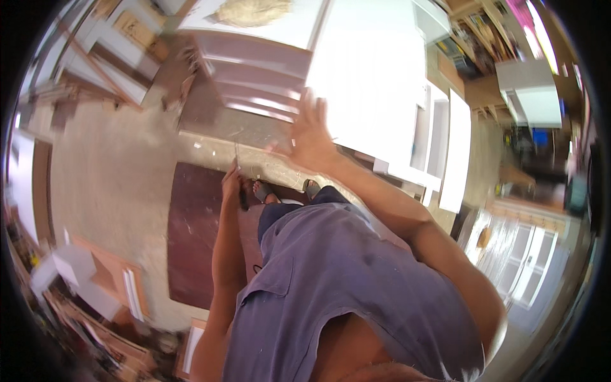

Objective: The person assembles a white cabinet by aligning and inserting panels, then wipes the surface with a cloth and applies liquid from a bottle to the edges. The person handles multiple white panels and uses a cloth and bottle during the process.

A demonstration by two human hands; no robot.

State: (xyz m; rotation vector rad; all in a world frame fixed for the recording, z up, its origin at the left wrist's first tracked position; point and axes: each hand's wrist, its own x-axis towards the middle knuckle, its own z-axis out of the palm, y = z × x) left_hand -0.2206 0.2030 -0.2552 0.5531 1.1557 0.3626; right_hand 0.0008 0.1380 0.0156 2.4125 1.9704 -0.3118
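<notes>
My left hand (pixel 231 183) is closed round a slim tool (pixel 236 153) with a thin shaft pointing away from me and a dark lower part; it looks like a screwdriver, but blur hides its exact kind. This hand hangs over a dark brown sheet (pixel 197 242) on the floor. My right hand (pixel 310 137), smeared by motion, has its fingers spread and holds nothing. It is at the near left corner of a bright white cabinet (pixel 369 76); whether it touches the surface I cannot tell. Left of it stands a cabinet front with several horizontal slats or drawer faces (pixel 258 76).
White drawer parts (pixel 439 140) jut out at the cabinet's right. A round tan piece (pixel 251 11) lies on top of the slatted unit. White and wooden panels (pixel 121 51) lean at the far left, and boxes (pixel 76 264) stand at the near left. My feet are on the brown sheet's far edge.
</notes>
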